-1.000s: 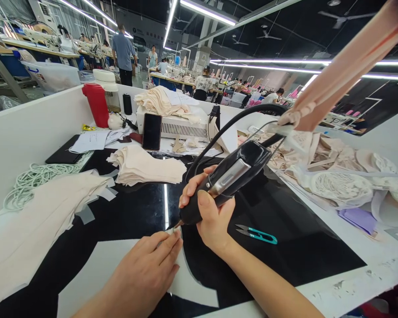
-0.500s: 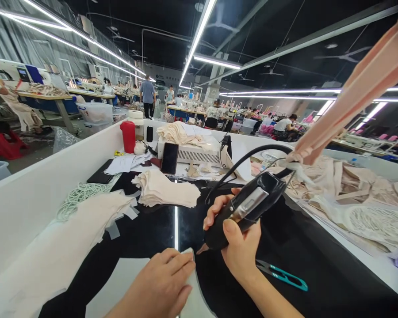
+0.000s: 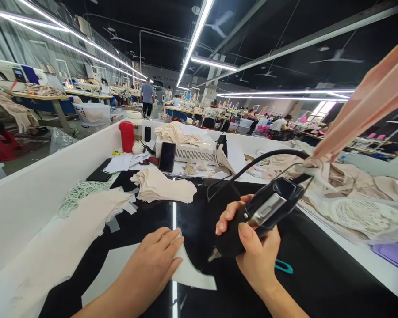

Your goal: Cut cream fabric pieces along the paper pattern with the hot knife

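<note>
My left hand lies flat with fingers together on a white sheet piece. One curved end of the piece sticks out to the right of the fingers. The wider part of the sheet shows left of my wrist. My right hand is wrapped around a black corded electric cutter with a metal plate on its side. Its short metal tip points down and left, just above or on the black tabletop, apart from the white piece. Teal thread snips lie partly hidden behind my right wrist.
A pink cloth strip is tied to the cutter's rear end. Cream fabric stacks and pale green cord lie left and ahead. A phone leans on a white box. Beige garments pile at right. White walls edge the table.
My right hand has moved the cutter right, away from the white piece. My left hand has shifted slightly left, and the curved end of the piece now shows beyond it.
</note>
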Demonstrator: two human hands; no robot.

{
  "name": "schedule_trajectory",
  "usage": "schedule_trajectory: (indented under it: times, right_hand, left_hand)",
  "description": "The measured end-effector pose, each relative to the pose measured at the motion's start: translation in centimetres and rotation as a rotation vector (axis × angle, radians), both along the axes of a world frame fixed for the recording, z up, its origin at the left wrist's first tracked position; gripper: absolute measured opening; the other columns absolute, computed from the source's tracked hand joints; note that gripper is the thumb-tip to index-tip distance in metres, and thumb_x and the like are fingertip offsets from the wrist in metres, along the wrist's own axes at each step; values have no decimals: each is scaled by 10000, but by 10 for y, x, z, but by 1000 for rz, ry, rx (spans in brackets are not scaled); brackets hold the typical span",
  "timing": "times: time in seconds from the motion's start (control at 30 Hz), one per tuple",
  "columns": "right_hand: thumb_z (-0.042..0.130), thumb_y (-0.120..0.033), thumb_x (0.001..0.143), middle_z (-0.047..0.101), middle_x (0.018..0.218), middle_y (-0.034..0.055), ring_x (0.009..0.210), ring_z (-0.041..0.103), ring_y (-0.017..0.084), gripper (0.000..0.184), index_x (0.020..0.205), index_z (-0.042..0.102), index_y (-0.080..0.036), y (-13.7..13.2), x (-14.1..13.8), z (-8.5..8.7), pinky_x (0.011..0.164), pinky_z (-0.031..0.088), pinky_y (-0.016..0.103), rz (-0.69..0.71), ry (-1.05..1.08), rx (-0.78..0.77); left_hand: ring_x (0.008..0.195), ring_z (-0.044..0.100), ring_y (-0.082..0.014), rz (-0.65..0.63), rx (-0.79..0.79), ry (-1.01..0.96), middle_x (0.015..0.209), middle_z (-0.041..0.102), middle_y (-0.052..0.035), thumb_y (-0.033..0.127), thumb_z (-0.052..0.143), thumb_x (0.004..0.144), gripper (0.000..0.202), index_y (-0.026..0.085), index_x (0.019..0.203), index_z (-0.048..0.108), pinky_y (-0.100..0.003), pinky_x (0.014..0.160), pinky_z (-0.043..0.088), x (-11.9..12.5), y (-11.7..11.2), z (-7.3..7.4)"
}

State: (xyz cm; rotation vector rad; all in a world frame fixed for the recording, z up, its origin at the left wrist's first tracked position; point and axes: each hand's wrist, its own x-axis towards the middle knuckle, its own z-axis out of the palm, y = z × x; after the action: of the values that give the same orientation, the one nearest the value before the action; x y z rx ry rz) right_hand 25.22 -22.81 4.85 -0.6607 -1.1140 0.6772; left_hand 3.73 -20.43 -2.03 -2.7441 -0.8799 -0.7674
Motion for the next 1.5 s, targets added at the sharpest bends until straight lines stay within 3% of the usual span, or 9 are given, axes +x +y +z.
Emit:
schedule_trajectory:
  times: [0.1,0.2,0.4,0.67,0.9,1.27,1.5]
  right_hand:
    - [782,-334,892,646,862,-34,625,653,113,345,1177,594,-280,-7,3,1,565,581,264,-6,22,15]
    - [804,-346,877,649,855,-47,610,646,105,368,1169,589,-279,-12,5,3,565,570,262,-19,38,22]
    - [818,-357,868,652,857,-49,605,640,103,408,1191,585,-270,-19,7,2,559,562,266,-12,66,26]
    - [819,-374,860,645,863,-48,602,642,110,424,1192,570,-286,-21,4,-3,556,562,271,-2,66,12]
    - [814,-425,853,632,850,-48,578,621,114,455,1191,539,-292,-20,2,-4,547,575,288,-44,40,-19]
    - [800,-429,870,630,861,-39,591,625,117,447,1199,531,-291,-23,2,-4,554,578,291,-32,27,-24]
    - [812,-415,863,631,856,-40,598,632,118,453,1204,539,-293,-24,0,-4,543,566,280,5,47,-11]
  left_hand:
    - [1165,664,-220,-86,71,-14,1266,741,-45,255,357,1127,359,146,1255,674,-377,988,543,3,-8,13]
    - [1114,677,-217,-187,40,-25,1197,753,-36,238,333,1132,365,162,1207,682,-380,964,540,7,-17,22]
    - [1015,685,-193,-344,-41,-34,1119,738,-22,295,337,1142,359,177,1219,667,-343,910,553,18,-31,20]
    - [970,677,-215,-314,-70,17,1072,707,-59,313,309,1141,386,152,1214,652,-371,857,562,23,-31,7]
    - [977,672,-211,-318,-82,42,1090,708,-63,271,310,1136,380,143,1200,662,-356,864,574,20,-32,6]
    - [988,683,-214,-316,30,81,1083,739,-64,200,301,1130,406,107,1137,696,-367,861,570,20,-33,5]
    - [1008,674,-212,-305,4,66,1108,728,-67,188,320,1125,372,124,1158,685,-363,882,555,19,-34,3]
